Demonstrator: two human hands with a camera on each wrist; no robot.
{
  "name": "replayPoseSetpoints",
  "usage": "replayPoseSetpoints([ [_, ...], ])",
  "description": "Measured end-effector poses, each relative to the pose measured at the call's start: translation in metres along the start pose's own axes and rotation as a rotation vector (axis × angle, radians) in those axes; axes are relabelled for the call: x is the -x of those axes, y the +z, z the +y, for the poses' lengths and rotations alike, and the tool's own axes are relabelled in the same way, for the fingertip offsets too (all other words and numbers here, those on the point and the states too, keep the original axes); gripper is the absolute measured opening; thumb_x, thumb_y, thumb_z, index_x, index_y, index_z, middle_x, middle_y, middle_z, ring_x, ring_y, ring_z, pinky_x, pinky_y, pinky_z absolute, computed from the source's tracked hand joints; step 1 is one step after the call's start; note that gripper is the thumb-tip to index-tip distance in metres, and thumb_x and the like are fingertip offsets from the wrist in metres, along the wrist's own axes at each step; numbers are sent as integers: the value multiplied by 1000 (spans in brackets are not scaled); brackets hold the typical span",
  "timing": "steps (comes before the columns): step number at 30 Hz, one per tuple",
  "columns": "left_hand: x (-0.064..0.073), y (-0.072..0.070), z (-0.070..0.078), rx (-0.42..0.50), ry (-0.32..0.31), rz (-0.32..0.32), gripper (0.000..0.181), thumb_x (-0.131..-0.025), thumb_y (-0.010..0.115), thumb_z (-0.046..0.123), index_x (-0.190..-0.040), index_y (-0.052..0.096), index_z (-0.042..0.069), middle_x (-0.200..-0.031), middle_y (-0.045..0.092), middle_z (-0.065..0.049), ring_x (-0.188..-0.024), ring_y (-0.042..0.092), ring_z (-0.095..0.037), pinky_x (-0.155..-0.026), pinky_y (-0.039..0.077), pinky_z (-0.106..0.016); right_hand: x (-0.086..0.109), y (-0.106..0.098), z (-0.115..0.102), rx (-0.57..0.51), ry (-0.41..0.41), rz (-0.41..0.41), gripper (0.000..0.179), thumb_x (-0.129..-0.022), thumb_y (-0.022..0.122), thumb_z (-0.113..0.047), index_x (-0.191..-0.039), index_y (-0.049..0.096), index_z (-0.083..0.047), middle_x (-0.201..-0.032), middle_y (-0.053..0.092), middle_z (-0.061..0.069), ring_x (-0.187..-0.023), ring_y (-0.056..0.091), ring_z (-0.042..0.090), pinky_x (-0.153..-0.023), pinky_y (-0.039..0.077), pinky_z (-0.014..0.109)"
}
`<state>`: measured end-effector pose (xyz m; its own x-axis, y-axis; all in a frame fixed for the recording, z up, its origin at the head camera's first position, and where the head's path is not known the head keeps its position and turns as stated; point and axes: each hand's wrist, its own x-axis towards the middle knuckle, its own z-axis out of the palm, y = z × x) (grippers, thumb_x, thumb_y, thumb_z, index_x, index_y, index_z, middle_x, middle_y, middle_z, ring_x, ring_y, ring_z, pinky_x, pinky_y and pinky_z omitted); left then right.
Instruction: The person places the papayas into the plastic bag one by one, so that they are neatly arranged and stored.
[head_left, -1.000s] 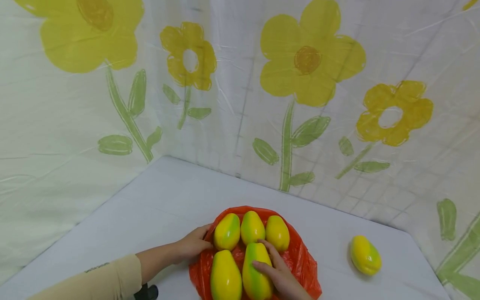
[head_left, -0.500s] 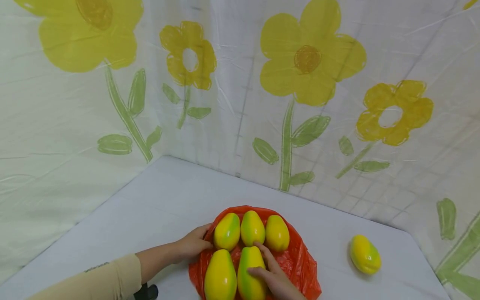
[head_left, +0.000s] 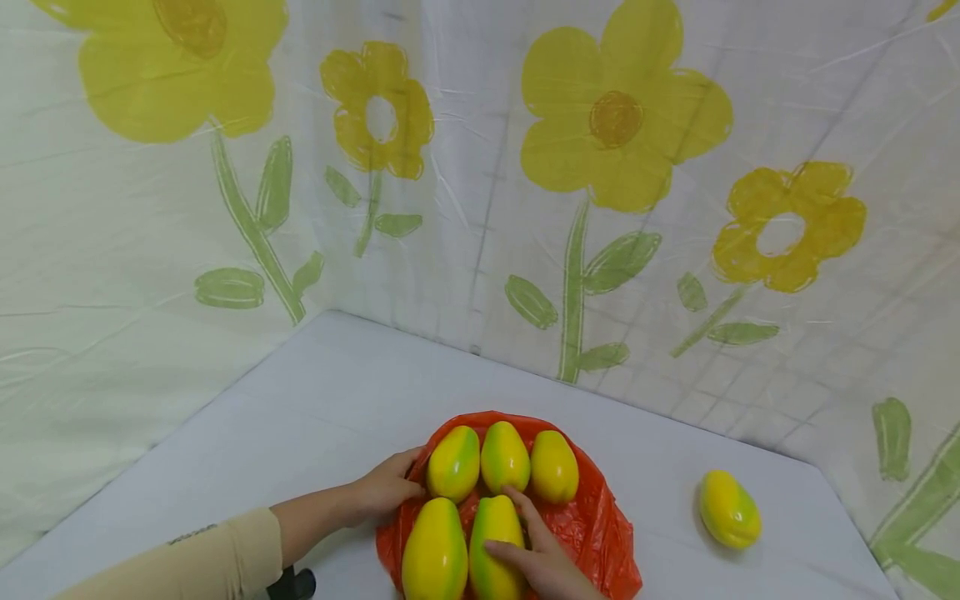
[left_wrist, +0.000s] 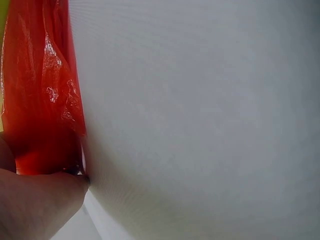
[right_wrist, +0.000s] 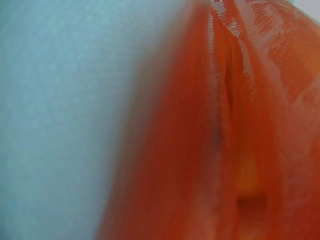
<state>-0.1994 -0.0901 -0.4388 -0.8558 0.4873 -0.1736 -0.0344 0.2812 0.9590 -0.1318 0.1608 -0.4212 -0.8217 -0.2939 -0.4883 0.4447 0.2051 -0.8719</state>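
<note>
In the head view, a red plastic bag (head_left: 592,533) lies spread around several glossy yellow-green papayas. Three papayas form the back row, with a middle one (head_left: 504,454) between two others. Two longer ones lie in front. My right hand (head_left: 543,554) grips the right front papaya (head_left: 491,533), thumb on top and fingers at its far end. Beside it lies the left front papaya (head_left: 433,550). My left hand (head_left: 386,486) holds the bag's left edge; its fingertips are partly hidden by the plastic. The left wrist view shows that hand (left_wrist: 40,202) against the red plastic (left_wrist: 42,100).
A single papaya (head_left: 730,509) lies apart on the white tabletop (head_left: 315,417), to the right of the bag. A dark object (head_left: 294,585) sits by the left forearm. Behind the table hangs a flower-print curtain (head_left: 465,267).
My right hand has shifted the right front papaya leftward and slightly toward me. The left front papaya has moved left with it. My left hand has stayed at the bag's edge.
</note>
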Motion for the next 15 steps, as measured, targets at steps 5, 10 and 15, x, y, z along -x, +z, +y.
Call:
replayPoseSetpoints([
  [5, 0, 1, 1, -11, -10, 8, 55, -84, 55, 2, -136, 39, 3, -125, 53, -10, -102, 51, -21, -93, 50, -45, 0, 0, 0, 38, -46, -22, 80, -82, 65, -41, -147, 18, -32, -137, 28, 20, -102, 49, 27, -84, 54, 46],
  [10, 0, 1, 2, -29, -7, 14, 55, -84, 55, 3, -136, 39, 3, -124, 53, -9, -102, 50, -21, -95, 49, -46, -1, 1, -1, 133, -94, 3, 73, -84, 62, -44, -144, 23, -32, -138, 30, 20, -107, 48, 27, -83, 53, 45],
  [15, 1, 1, 2, -18, -3, 7, 54, -84, 54, 3, -136, 39, 3, -123, 54, -9, -102, 50, -21, -95, 49, -46, -2, 3, -3, 179, -99, 37, 70, -82, 62, -49, -142, 29, -31, -134, 37, 16, -107, 48, 27, -80, 53, 44],
])
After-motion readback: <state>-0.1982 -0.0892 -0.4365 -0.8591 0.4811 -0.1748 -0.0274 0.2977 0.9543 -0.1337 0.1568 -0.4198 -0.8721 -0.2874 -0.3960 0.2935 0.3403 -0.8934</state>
